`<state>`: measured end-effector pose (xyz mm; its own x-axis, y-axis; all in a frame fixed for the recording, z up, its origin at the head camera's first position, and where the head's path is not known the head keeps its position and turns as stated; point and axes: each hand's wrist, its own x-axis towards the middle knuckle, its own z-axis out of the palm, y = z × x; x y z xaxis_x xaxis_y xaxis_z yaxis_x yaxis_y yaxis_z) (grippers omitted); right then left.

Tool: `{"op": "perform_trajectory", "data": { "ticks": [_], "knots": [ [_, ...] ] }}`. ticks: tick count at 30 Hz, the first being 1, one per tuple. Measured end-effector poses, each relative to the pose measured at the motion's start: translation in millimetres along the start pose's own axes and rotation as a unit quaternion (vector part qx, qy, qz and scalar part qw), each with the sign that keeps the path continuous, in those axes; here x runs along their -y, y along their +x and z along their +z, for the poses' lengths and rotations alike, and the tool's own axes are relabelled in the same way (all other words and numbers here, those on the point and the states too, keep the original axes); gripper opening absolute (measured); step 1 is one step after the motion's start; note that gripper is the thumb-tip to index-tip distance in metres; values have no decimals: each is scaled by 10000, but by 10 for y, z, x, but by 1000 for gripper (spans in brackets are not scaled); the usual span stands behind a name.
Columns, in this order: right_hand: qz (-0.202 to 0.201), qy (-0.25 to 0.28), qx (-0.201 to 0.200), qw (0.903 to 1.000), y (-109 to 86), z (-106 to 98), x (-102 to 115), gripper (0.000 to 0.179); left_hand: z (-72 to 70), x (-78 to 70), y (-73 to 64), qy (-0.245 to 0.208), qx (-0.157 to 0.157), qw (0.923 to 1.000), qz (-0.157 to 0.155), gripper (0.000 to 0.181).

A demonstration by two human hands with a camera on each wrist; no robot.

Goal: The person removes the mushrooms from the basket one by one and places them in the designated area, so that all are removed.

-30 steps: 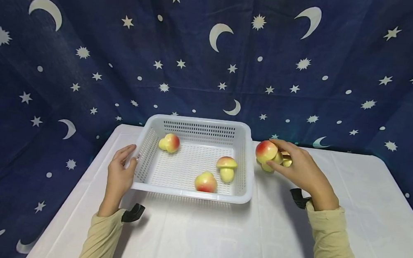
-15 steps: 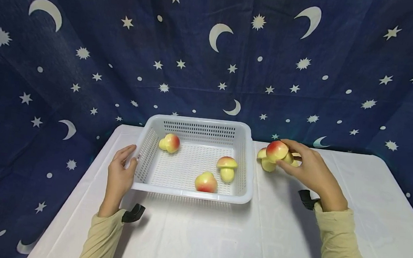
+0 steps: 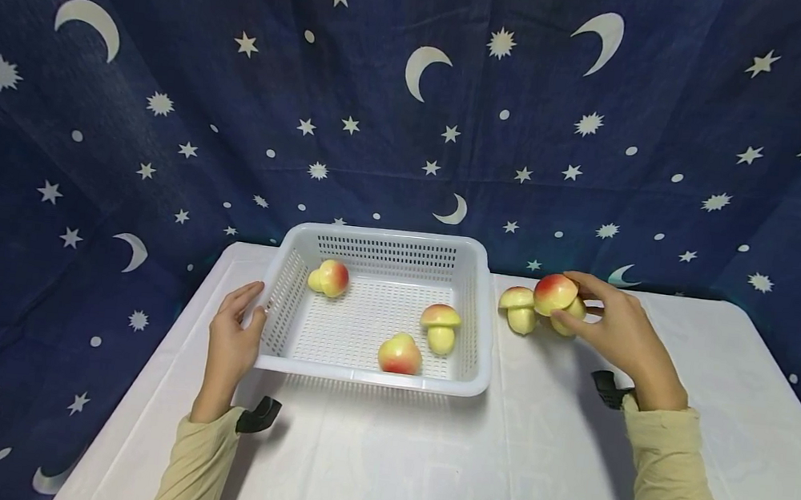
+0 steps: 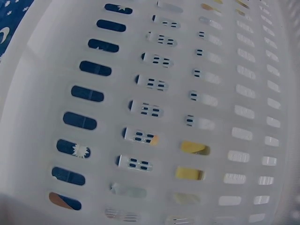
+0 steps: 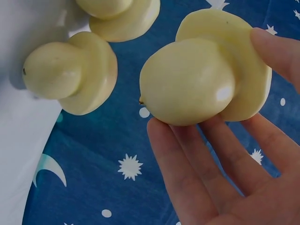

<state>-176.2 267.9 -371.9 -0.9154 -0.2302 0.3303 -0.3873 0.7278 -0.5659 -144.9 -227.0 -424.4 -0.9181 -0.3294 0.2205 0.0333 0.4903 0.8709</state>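
My right hand (image 3: 614, 323) holds a toy mushroom (image 3: 553, 294) with a red and yellow cap, right of the basket. In the right wrist view, thumb and fingers grip this mushroom (image 5: 187, 82), its pale yellow stem facing the camera. Two more mushrooms are near it; one stands upright as a table mushroom (image 3: 520, 318), the other is mostly hidden in the head view but partly visible as a pale mushroom (image 5: 124, 18). My left hand (image 3: 232, 342) rests against the left side of the white basket (image 3: 374, 377), fingers loosely bent. The basket's slotted wall (image 4: 108, 136) fills the left wrist view.
Inside the basket lie a mushroom on its side (image 3: 331, 277), an upright mushroom (image 3: 440, 330) and a tipped mushroom (image 3: 399, 353). A white cloth covers the table (image 3: 380, 465). Behind it hangs a dark blue curtain (image 3: 373, 78) with stars and moons.
My right hand has moved right with its mushroom, away from the basket, uncovering the standing mushroom beside the basket. My left hand and the basket have stayed in place.
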Motion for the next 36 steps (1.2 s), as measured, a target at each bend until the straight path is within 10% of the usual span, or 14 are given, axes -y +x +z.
{"op": "perform_trajectory", "data": {
  "ticks": [36],
  "knots": [
    [1162,-125,-515,9918,-110,-143,-346,62,4,27,5,32,-16,10000,25,42]
  ]
}}
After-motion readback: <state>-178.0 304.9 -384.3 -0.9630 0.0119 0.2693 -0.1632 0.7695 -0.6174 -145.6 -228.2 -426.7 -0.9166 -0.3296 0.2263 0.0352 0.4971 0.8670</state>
